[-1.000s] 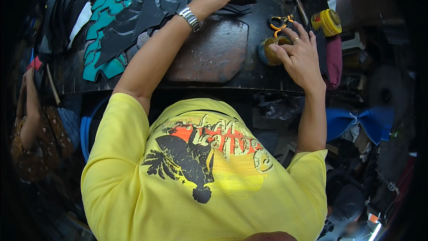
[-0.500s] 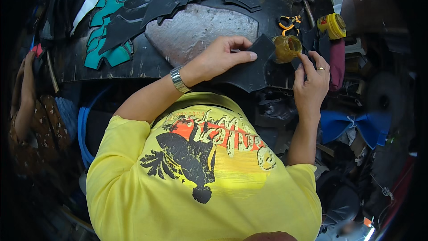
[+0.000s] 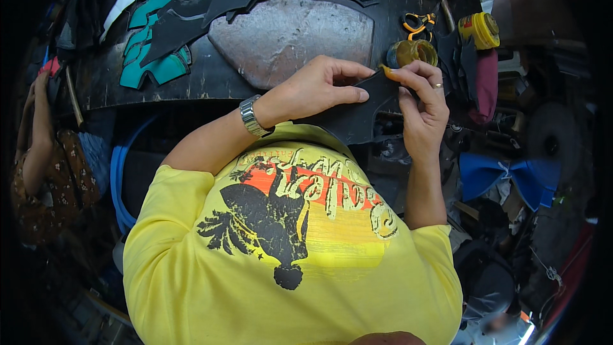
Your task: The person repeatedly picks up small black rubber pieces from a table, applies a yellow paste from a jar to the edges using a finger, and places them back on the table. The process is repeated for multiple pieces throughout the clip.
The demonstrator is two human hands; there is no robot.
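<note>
My left hand pinches the upper edge of a black cut sheet piece between thumb and fingers, holding it at the front edge of the table. The piece looks like leather or rubber; which one I cannot tell. My right hand is at its upper right corner, index finger stretched out and thumb apart. A yellow-brown glob, like glue, clings to that fingertip beside the corner. Just beyond stands an open glass jar with amber residue inside.
A flat grey stone slab lies on the dark table. Stacked black pieces and teal pieces are at the left. Orange-handled pliers, a hammer and a yellow container lie right. Another person's arm shows far left.
My right hand has moved left from the jar's mouth to the black piece's corner, with the yellow-brown glob on its fingertip. My left hand still grips the piece, now slightly lower.
</note>
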